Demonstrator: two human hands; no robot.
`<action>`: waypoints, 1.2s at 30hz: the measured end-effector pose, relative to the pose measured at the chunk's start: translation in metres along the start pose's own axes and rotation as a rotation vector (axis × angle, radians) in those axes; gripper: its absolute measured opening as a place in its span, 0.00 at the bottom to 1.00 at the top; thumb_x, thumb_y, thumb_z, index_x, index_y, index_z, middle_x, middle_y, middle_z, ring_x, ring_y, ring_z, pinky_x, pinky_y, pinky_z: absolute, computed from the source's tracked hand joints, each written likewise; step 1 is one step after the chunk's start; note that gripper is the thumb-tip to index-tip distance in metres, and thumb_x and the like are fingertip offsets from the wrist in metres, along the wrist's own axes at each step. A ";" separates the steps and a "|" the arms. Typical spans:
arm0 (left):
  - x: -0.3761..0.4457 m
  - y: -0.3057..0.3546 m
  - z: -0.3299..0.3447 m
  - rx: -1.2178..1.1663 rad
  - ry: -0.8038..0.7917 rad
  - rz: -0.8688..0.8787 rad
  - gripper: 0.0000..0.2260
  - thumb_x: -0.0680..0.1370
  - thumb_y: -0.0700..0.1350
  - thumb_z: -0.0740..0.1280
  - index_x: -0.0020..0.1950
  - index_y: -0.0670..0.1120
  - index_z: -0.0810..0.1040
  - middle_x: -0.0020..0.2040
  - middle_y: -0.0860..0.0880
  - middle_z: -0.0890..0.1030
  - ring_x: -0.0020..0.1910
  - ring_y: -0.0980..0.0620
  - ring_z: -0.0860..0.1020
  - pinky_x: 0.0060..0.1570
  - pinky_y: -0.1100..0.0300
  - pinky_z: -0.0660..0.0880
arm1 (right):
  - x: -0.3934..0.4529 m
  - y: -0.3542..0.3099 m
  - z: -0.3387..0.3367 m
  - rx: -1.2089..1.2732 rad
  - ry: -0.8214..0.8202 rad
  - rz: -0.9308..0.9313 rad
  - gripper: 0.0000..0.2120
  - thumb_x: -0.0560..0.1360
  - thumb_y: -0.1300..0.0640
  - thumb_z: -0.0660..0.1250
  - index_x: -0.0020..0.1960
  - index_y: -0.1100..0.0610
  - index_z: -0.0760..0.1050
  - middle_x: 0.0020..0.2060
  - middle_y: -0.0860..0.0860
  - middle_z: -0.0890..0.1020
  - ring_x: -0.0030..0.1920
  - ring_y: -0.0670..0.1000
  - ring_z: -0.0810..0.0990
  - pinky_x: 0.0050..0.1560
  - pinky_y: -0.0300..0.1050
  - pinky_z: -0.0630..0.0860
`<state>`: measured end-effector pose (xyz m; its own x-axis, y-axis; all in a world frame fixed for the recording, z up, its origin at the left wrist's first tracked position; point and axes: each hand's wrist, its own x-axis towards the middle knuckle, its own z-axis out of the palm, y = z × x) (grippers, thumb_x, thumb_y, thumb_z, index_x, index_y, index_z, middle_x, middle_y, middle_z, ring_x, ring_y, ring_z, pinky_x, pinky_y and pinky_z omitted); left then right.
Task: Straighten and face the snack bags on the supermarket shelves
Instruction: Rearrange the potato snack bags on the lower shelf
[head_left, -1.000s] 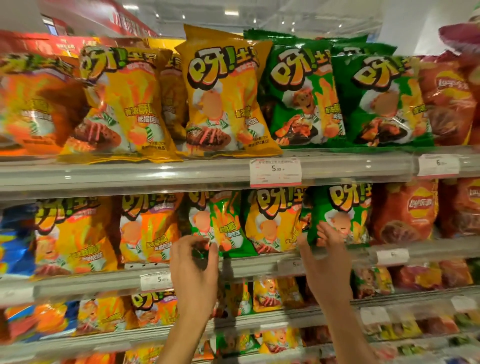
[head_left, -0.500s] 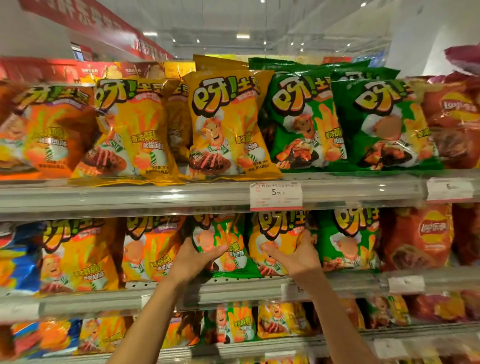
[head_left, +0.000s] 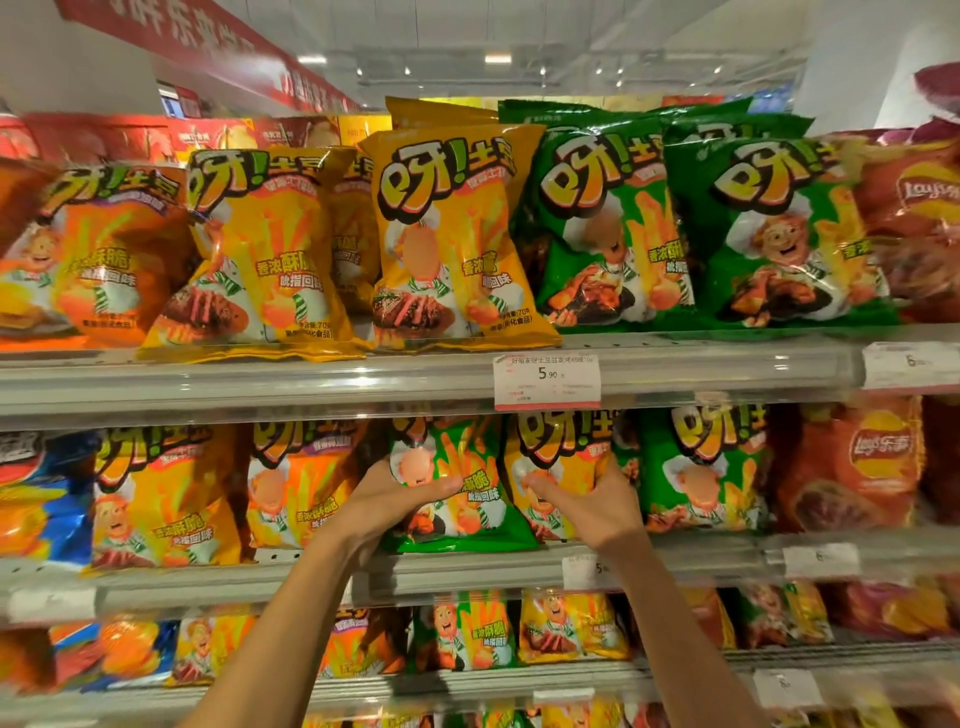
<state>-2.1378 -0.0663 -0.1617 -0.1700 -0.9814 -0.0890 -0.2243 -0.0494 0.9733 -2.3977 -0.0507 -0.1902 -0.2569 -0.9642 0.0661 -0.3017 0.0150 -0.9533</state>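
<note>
Two hands work the middle shelf's (head_left: 467, 569) front edge: the left hand (head_left: 387, 506) grasps a green crinkly snack bag (head_left: 467, 499), the right hand (head_left: 592, 504) clutches the neighbouring yellow bag (head_left: 558, 462).

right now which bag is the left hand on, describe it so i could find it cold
Find the 5.90 price tag on the upper shelf rail; look just below and left, on the second shelf. The left hand grips the green bag there, the lone green one among yellow and orange neighbours.
</note>
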 end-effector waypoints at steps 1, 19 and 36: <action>-0.004 0.002 0.002 -0.008 0.011 -0.001 0.36 0.57 0.61 0.83 0.62 0.50 0.81 0.56 0.51 0.85 0.60 0.51 0.81 0.66 0.51 0.73 | 0.000 0.001 0.000 0.004 0.003 -0.004 0.41 0.60 0.35 0.81 0.68 0.47 0.73 0.57 0.43 0.84 0.60 0.49 0.81 0.67 0.56 0.76; -0.064 0.009 -0.013 0.142 0.015 0.063 0.31 0.61 0.59 0.81 0.61 0.55 0.77 0.51 0.61 0.85 0.51 0.61 0.82 0.48 0.68 0.77 | -0.012 -0.015 0.014 0.015 0.049 -0.066 0.38 0.57 0.28 0.76 0.63 0.44 0.75 0.53 0.42 0.84 0.56 0.49 0.81 0.62 0.55 0.77; -0.105 -0.040 -0.044 0.116 -0.016 0.068 0.33 0.58 0.62 0.82 0.57 0.61 0.71 0.53 0.67 0.81 0.52 0.68 0.79 0.50 0.71 0.73 | -0.034 -0.039 0.016 -0.157 -0.058 -0.072 0.34 0.55 0.24 0.72 0.53 0.44 0.75 0.46 0.43 0.84 0.51 0.50 0.82 0.57 0.54 0.79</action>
<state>-2.0688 0.0307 -0.1823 -0.2035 -0.9787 -0.0278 -0.3213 0.0399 0.9461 -2.3622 -0.0224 -0.1604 -0.1771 -0.9779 0.1111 -0.4582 -0.0180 -0.8887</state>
